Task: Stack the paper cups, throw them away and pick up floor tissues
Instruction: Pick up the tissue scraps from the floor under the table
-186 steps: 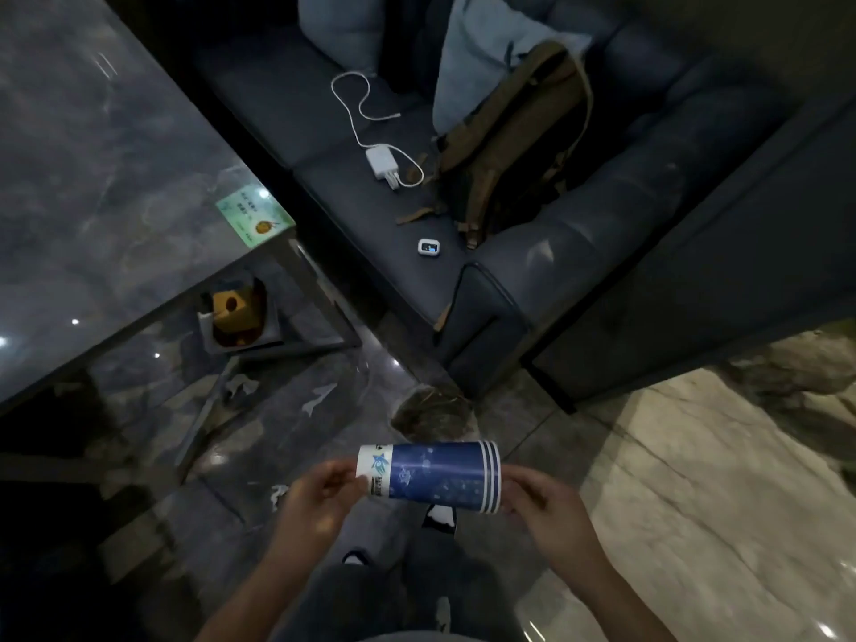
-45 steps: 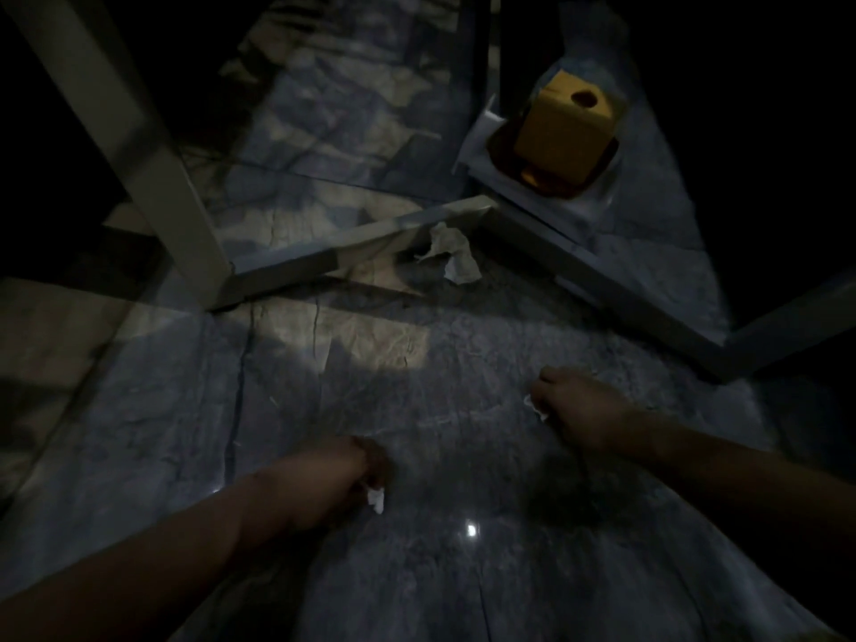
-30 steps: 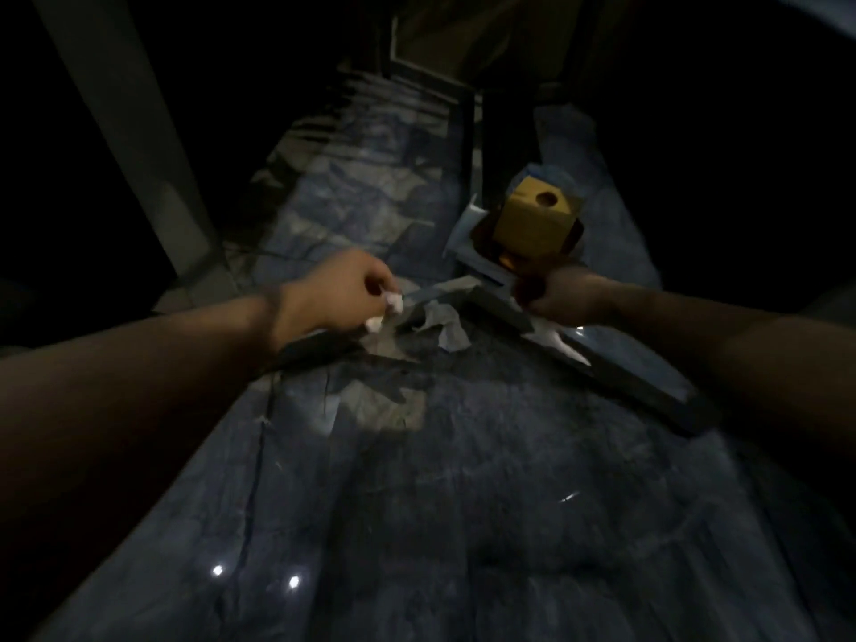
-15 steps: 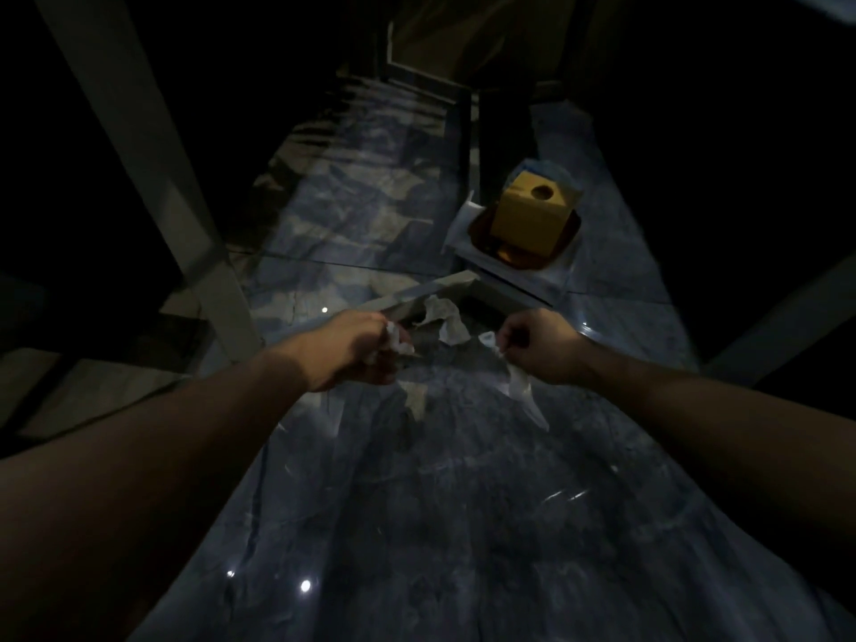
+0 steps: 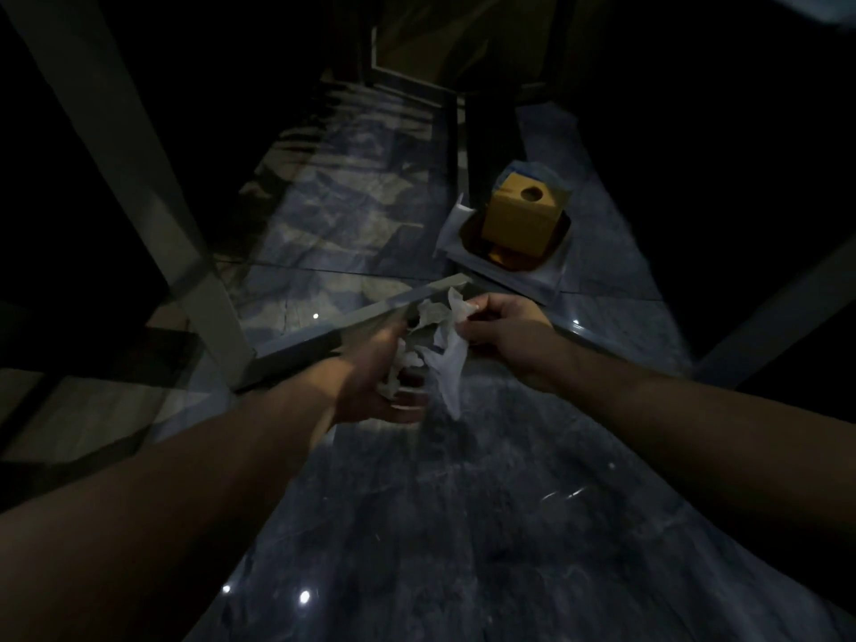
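Now both hands clutch tissues (image 5: 444,349) (crumpled).

Low over the dark marble floor (image 5: 463,525), both hands meet. The right hand (image 5: 505,333) pinches a tissue strip (image 5: 451,363); the left hand (image 5: 380,377) cups crumpled tissue scraps (image 5: 400,368). A yellow box (image 5: 523,217) sits beyond.

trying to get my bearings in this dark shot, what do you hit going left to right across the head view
pale table leg → left hand → tissues → right hand → yellow box
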A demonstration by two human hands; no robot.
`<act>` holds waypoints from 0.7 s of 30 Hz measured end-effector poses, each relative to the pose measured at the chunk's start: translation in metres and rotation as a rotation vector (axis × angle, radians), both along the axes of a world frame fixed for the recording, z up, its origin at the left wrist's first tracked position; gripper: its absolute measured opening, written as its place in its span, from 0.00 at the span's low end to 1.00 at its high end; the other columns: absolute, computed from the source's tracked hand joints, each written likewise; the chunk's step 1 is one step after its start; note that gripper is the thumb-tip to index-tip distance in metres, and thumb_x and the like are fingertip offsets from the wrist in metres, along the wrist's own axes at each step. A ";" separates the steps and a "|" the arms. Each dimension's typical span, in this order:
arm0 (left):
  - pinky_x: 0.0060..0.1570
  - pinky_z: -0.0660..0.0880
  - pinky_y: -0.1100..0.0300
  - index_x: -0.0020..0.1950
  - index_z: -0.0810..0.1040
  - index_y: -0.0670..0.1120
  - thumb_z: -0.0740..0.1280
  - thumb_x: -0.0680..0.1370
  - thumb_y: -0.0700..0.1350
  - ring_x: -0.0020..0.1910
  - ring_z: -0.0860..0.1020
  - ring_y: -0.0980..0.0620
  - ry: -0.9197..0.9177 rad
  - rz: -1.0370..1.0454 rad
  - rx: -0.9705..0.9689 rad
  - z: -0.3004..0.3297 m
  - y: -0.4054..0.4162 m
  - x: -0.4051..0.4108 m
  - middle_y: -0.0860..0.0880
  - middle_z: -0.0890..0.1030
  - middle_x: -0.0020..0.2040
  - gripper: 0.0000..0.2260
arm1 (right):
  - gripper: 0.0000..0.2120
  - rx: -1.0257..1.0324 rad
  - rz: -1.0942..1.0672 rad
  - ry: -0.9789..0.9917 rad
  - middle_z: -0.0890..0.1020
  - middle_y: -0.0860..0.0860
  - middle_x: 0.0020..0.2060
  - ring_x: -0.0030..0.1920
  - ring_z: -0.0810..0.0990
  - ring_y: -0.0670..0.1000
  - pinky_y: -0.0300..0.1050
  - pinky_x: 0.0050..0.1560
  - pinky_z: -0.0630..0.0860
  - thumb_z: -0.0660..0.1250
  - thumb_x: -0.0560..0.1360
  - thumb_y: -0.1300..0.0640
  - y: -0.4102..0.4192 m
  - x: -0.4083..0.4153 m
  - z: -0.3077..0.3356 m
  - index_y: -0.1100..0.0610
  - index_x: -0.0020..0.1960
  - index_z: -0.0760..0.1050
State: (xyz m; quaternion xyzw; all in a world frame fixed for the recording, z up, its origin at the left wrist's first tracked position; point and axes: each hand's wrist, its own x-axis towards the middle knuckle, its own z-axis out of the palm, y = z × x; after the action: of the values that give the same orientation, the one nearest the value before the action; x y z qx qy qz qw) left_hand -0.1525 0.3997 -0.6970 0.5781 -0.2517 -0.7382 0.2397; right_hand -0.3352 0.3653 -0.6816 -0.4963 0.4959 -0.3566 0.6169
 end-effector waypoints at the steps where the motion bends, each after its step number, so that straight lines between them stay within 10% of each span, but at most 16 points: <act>1: 0.44 0.79 0.50 0.49 0.79 0.43 0.55 0.77 0.68 0.41 0.81 0.45 0.060 -0.029 0.007 -0.001 0.001 -0.003 0.43 0.80 0.43 0.29 | 0.10 0.014 -0.027 -0.047 0.82 0.54 0.34 0.32 0.82 0.47 0.39 0.32 0.80 0.67 0.72 0.72 0.000 0.003 0.000 0.58 0.39 0.76; 5: 0.60 0.73 0.35 0.67 0.73 0.46 0.53 0.79 0.66 0.66 0.73 0.31 0.351 0.108 0.060 0.005 0.007 -0.016 0.35 0.73 0.63 0.29 | 0.11 -0.015 -0.072 -0.078 0.82 0.53 0.32 0.31 0.81 0.47 0.38 0.33 0.80 0.68 0.71 0.71 0.003 0.011 -0.004 0.57 0.37 0.76; 9: 0.67 0.67 0.41 0.70 0.69 0.41 0.50 0.81 0.63 0.71 0.68 0.34 0.463 0.311 0.089 0.015 0.006 -0.025 0.34 0.67 0.73 0.30 | 0.11 -0.141 -0.028 0.067 0.80 0.53 0.35 0.35 0.79 0.46 0.35 0.37 0.79 0.69 0.70 0.71 0.005 0.012 -0.008 0.57 0.37 0.77; 21: 0.34 0.81 0.61 0.50 0.81 0.45 0.49 0.80 0.65 0.37 0.79 0.52 0.333 0.209 -0.033 -0.006 -0.007 -0.013 0.46 0.83 0.40 0.29 | 0.15 -0.783 0.506 0.754 0.85 0.49 0.50 0.48 0.73 0.41 0.37 0.51 0.71 0.62 0.71 0.62 0.006 0.016 -0.025 0.52 0.50 0.84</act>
State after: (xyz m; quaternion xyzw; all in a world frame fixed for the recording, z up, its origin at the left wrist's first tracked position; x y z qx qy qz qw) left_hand -0.1660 0.3930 -0.7034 0.4671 -0.1592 -0.7906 0.3626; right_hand -0.3193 0.3714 -0.7064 -0.8816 0.3789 -0.1540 0.2354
